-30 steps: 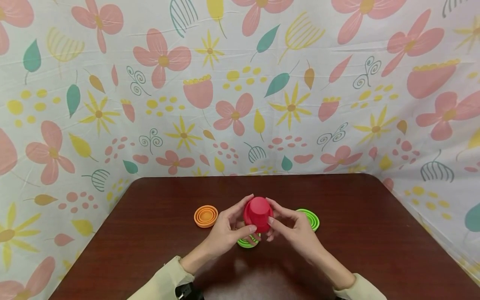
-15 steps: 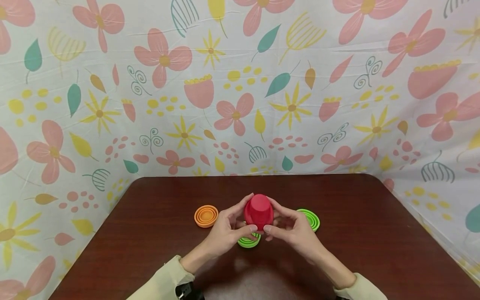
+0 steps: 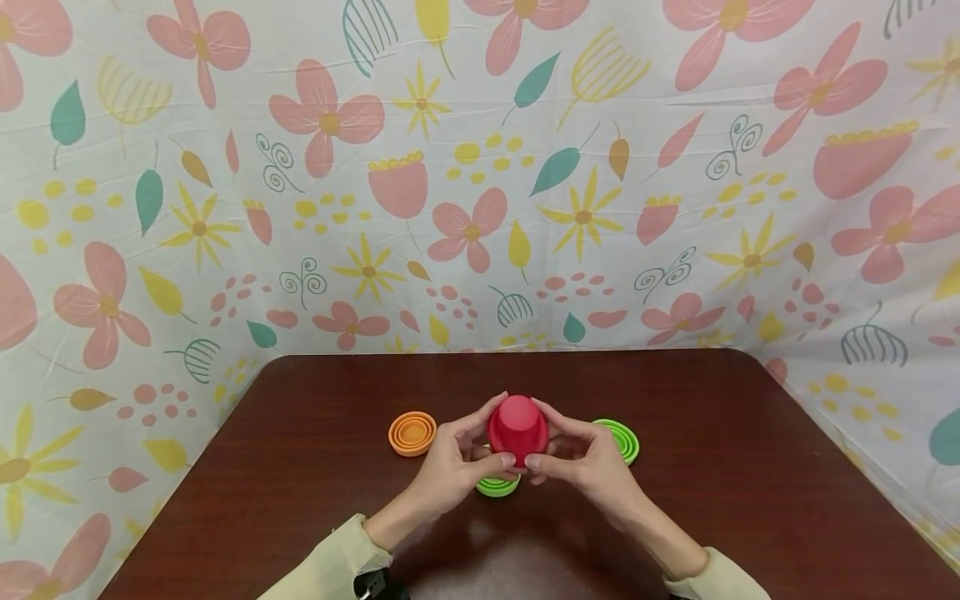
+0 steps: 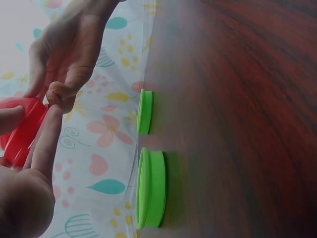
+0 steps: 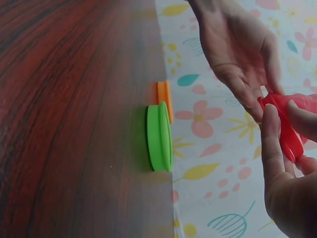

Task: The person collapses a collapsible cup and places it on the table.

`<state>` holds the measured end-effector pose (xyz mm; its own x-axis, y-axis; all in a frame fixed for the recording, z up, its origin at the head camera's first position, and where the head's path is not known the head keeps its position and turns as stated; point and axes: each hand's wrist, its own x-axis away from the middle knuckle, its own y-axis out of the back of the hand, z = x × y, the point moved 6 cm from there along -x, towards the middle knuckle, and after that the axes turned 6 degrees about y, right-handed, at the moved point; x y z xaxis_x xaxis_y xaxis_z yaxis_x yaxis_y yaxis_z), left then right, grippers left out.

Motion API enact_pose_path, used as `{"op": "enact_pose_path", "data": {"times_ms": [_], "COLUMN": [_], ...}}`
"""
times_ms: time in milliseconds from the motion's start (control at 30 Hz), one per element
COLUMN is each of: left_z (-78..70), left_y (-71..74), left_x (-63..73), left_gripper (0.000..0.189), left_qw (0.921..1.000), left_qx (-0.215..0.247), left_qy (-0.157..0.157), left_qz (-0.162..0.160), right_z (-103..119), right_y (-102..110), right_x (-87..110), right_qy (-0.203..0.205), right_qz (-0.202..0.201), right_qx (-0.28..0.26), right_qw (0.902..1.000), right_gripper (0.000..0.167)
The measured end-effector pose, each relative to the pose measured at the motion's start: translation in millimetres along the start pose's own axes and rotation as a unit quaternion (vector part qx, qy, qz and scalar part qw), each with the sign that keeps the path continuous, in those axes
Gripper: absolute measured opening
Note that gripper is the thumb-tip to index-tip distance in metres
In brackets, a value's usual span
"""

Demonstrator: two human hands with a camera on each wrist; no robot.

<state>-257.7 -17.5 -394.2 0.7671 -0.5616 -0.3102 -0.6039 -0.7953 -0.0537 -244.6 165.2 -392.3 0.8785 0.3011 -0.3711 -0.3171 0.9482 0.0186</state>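
A red collapsible cup [image 3: 519, 421], its narrow end facing up, is held above the table between both hands. My left hand [image 3: 450, 462] grips its left side, thumb on the near rim. On the other side my right hand [image 3: 600, 467] grips it too, its thumb close to the left thumb. Fingers reach under the wide flange of the red cup [image 5: 287, 124] in the right wrist view. Below the hands lies a flattened green collapsible cup [image 3: 497, 487], partly hidden by the fingers.
Just left of the left hand, a flattened orange collapsible cup [image 3: 412, 434] lies on the dark brown table [image 3: 300, 500]. Another flattened green cup [image 3: 624, 440] sits behind the right hand, partly covered. A flower-patterned cloth [image 3: 480, 167] hangs around the table's back and sides.
My right thumb has slid from the red cup's side down to its near rim, beside the left thumb. The cup rose slightly, then came back down a little.
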Motion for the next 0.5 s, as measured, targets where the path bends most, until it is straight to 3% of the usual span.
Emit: {"op": "enact_pose_path", "data": {"times_ms": [500], "left_z": [-2.1], "left_y": [0.6], "left_x": [1.6], "left_gripper": [0.074], "left_qw": [0.9992], "left_qx": [-0.005], "left_qy": [-0.021], "left_qz": [-0.034], "right_z": [-0.4], "right_y": [-2.3], "right_x": [-1.8], "right_qy": [-0.025], "right_qz": [-0.018], "right_qx": [-0.011], "right_qw": [0.9995], "right_gripper": [0.070]}}
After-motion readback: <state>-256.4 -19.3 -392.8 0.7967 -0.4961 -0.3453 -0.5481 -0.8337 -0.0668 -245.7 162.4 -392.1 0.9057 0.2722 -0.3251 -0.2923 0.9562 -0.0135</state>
